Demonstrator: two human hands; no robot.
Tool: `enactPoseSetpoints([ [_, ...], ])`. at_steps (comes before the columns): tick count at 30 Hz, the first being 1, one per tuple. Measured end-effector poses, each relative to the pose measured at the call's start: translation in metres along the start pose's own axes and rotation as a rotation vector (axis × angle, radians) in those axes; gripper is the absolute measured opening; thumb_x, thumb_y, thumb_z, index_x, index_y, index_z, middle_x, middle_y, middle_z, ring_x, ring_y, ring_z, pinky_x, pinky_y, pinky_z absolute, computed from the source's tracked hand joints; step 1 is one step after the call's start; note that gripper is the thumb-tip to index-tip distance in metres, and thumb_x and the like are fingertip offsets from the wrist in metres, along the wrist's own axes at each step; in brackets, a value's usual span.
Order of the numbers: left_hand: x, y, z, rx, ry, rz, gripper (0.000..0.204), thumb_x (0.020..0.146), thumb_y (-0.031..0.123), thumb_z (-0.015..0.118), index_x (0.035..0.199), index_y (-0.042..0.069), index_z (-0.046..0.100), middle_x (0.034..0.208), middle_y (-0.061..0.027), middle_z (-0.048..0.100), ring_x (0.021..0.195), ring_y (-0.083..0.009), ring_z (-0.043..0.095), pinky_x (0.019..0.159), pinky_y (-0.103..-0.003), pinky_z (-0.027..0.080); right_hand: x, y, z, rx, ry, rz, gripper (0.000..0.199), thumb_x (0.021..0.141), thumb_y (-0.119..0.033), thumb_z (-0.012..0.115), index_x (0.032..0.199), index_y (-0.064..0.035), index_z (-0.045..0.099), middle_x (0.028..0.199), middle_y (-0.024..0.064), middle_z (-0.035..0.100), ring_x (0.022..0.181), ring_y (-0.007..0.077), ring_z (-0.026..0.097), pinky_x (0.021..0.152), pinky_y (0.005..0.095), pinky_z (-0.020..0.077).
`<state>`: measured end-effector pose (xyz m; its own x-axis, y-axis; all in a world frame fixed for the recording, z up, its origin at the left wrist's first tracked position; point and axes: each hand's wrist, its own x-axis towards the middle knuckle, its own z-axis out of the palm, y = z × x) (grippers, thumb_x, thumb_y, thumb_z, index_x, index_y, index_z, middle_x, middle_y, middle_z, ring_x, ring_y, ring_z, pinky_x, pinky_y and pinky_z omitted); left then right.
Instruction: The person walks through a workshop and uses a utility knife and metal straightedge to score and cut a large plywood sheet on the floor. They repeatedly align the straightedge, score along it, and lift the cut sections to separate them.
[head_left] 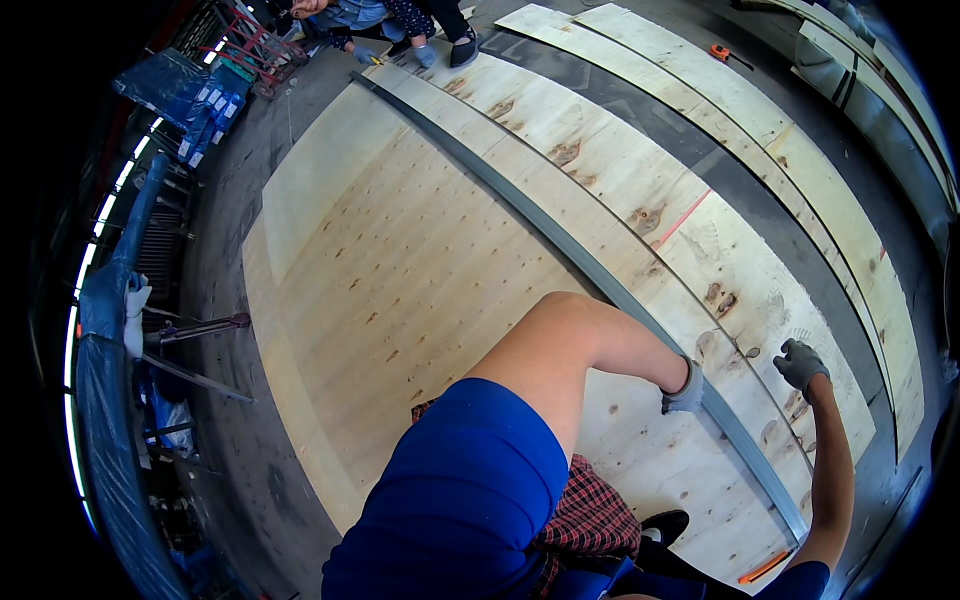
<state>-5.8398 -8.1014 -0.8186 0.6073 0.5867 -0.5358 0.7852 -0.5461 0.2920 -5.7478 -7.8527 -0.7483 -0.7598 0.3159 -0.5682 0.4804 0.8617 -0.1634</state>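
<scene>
A long grey metal bar runs diagonally across a large plywood sheet. My left hand, in a grey glove, is on the bar, its fingers pressed together and bent over the near-left edge. To the right, my right hand, also gloved, is over the knotty plywood with its fingers curled in. Whatever it may hold is hidden. An orange utility knife lies by the bar's near end. At the far end, a co-worker's gloved hand holds a small yellow tool beside the bar.
Narrower plywood strips lie on the dark floor to the right. An orange tape measure rests on the floor at the far right. Blue plastic-wrapped goods line the left side. A red hand truck stands at the far left.
</scene>
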Motion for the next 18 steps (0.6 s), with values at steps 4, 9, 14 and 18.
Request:
enactPoseSetpoints([
  [4,0.007,-0.001,0.009,0.023,-0.005,-0.009,0.029,0.071,0.029,0.068,0.091,0.008,0.072,0.094,-0.0126,0.069,0.086,-0.0311,0.066,0.07,-0.043,0.052,0.003,0.008,0.004,-0.012,0.023,-0.003,0.043,0.079,-0.032,0.06,0.107,-0.0003,0.057,0.103,0.0224,0.062,0.1,0.0351,0.059,0.087,0.0406,0.0453],
  [9,0.012,-0.004,0.022,0.012,-0.018,0.018,0.025,0.071,0.022,0.066,0.09,0.007,0.072,0.094,-0.0127,0.069,0.086,-0.0304,0.066,0.069,-0.043,0.053,0.003,-0.004,0.001,-0.004,-0.01,0.006,0.043,0.079,-0.032,0.059,0.109,-0.0009,0.057,0.108,0.0229,0.06,0.104,0.0353,0.057,0.09,0.0405,0.0445],
  [14,0.008,-0.001,0.011,-0.004,-0.069,-0.008,0.025,0.071,0.022,0.067,0.09,0.007,0.072,0.093,-0.0129,0.069,0.085,-0.0311,0.066,0.069,-0.044,0.053,0.002,-0.001,0.007,-0.007,-0.032,0.024,0.044,0.079,-0.032,0.059,0.11,-0.0014,0.057,0.108,0.0224,0.061,0.105,0.0353,0.057,0.091,0.0405,0.0438],
  [18,0.009,-0.001,0.011,-0.002,-0.106,-0.029,0.025,0.071,0.023,0.067,0.09,0.007,0.072,0.093,-0.0128,0.069,0.085,-0.031,0.066,0.069,-0.044,0.052,0.003,-0.003,0.017,-0.037,-0.025,-0.007,0.043,0.08,-0.033,0.058,0.11,-0.0019,0.057,0.108,0.0221,0.061,0.105,0.0356,0.057,0.091,0.0405,0.0437],
])
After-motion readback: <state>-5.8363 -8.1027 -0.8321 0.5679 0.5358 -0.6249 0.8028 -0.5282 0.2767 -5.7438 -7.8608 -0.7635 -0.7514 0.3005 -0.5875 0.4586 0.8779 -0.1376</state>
